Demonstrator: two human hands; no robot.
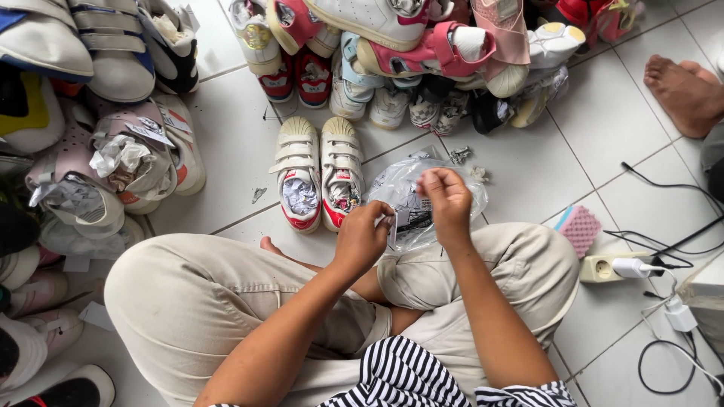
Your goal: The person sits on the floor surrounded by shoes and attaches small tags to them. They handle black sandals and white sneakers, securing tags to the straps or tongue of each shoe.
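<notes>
Over lap | left hand pinches small tag | right hand grips clear plastic bag

Cream shoes (red heels), pink sponge

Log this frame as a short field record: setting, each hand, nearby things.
setting: person sitting cross-legged on a white tiled floor
left hand: pinches a small tag at the edge of a clear plastic bag
right hand: grips the bag from above
in front: pair of white strap shoes stuffed with paper
behind: shoe pile
right side: pink sponge, power strip, another person's bare foot
</notes>
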